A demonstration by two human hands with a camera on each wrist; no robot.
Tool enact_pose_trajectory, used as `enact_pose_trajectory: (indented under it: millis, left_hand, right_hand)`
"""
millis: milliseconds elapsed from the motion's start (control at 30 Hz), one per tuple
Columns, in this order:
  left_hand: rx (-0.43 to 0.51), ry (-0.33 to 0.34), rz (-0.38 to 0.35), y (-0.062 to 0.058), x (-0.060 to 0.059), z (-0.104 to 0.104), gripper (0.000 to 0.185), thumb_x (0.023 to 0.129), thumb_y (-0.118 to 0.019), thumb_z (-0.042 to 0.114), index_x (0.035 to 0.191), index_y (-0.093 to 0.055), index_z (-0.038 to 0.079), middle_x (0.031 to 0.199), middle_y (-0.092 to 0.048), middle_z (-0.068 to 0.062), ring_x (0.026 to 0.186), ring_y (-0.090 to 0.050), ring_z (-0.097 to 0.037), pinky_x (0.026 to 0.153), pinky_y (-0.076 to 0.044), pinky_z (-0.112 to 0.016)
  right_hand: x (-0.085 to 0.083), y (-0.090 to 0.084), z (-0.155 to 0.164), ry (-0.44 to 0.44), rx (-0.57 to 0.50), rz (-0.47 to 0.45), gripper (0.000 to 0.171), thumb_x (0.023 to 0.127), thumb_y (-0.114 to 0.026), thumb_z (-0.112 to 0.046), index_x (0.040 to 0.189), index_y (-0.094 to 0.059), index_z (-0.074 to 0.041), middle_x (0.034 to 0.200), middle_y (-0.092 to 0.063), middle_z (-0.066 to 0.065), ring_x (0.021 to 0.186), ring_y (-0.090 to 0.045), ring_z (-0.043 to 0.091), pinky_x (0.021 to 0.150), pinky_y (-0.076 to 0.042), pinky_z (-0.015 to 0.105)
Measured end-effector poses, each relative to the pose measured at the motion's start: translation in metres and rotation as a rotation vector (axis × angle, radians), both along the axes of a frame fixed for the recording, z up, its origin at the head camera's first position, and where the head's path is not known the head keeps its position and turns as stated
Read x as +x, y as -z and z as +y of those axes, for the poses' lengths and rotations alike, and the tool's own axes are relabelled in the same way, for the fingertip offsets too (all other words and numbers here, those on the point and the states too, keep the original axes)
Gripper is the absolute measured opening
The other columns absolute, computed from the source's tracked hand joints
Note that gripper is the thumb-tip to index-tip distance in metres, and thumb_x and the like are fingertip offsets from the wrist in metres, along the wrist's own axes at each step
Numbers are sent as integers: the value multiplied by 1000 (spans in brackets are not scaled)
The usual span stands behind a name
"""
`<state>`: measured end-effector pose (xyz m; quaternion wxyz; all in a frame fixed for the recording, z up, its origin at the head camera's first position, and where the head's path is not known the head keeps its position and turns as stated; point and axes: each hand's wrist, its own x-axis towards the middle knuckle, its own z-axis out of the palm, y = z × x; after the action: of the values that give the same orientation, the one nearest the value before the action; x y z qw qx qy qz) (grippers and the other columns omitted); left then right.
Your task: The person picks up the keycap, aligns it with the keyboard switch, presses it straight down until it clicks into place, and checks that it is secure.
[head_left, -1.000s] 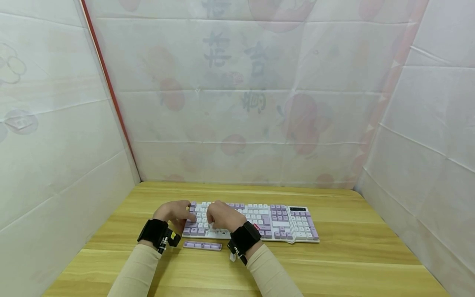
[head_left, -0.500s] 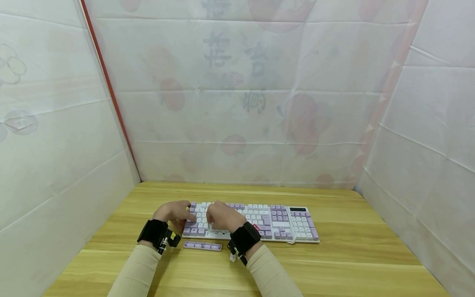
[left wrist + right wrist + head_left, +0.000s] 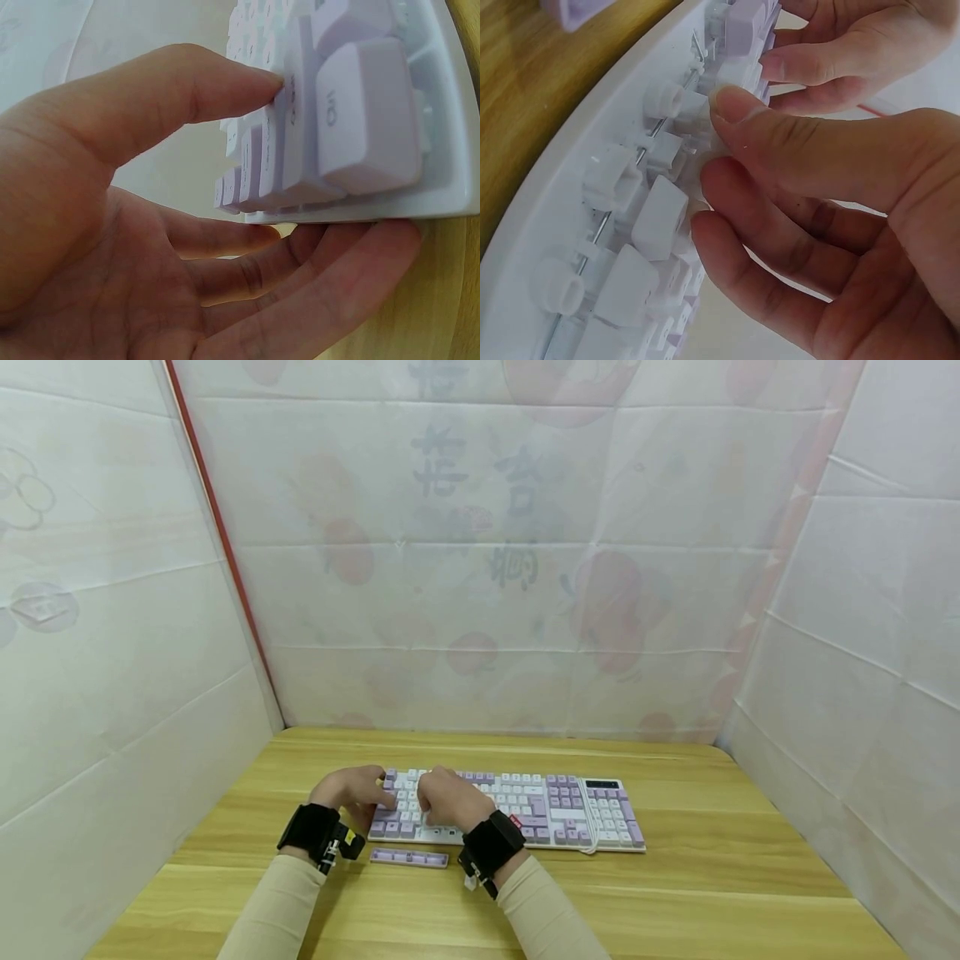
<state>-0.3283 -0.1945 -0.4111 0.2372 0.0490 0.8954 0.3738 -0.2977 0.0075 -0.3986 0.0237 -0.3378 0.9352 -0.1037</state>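
Note:
A white and lilac keyboard lies on the wooden table. My left hand grips its left end. In the left wrist view the thumb presses on the keys of the keyboard and the fingers curl under its edge. My right hand is over the left half of the keys. In the right wrist view its thumb and fingers pinch a white keycap beside the bare spacebar slot with its wire and posts.
A loose lilac spacebar keycap lies on the table just in front of the keyboard, between my wrists. The keyboard's white cable loops over its right part. White sheeted walls close in the table on three sides.

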Motion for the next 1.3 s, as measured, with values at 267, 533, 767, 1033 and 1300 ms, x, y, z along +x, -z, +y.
enact_pose_trajectory:
  millis: [267, 533, 767, 1033, 1300]
  left_hand:
    - [-10, -2, 8, -1, 0, -1, 67, 82, -68, 17, 138, -36, -3, 97, -63, -15, 79, -66, -24, 66, -59, -41]
    - [-14, 5, 11, -2, 0, 0, 68, 82, -68, 17, 138, -36, -4, 98, -63, -15, 80, -67, -24, 67, -59, -39]
    - [-9, 1, 3, -2, 0, -1, 72, 82, -68, 17, 140, -33, -5, 99, -62, -15, 82, -66, -24, 67, -59, -40]
    - [-15, 11, -3, -1, -2, -1, 68, 83, -67, 19, 139, -35, -3, 100, -62, -15, 82, -66, -24, 68, -59, -38]
    - [-23, 4, 6, 0, -1, -2, 69, 83, -69, 20, 139, -35, -3, 101, -62, -14, 83, -66, -23, 68, -59, -39]
  right_hand:
    - [1, 0, -2, 5, 7, 17, 33, 76, -78, -8, 58, -52, -15, 59, -45, -7, 52, -31, 6, 51, -33, 18]
    - [1, 1, -4, 20, 21, 20, 20, 75, -79, -8, 62, -64, -12, 56, -47, -7, 50, -34, 5, 49, -35, 17]
    - [2, 0, -4, 29, 9, 28, 25, 74, -79, -7, 59, -60, -13, 54, -41, -7, 51, -33, 6, 49, -35, 18]
    - [3, 0, -5, 48, 24, 38, 36, 75, -79, -8, 56, -49, -17, 56, -35, -7, 52, -28, 7, 49, -32, 19]
    - [2, 1, -7, 69, 42, 71, 31, 75, -80, -10, 58, -54, -18, 59, -44, -8, 53, -36, 6, 49, -35, 19]
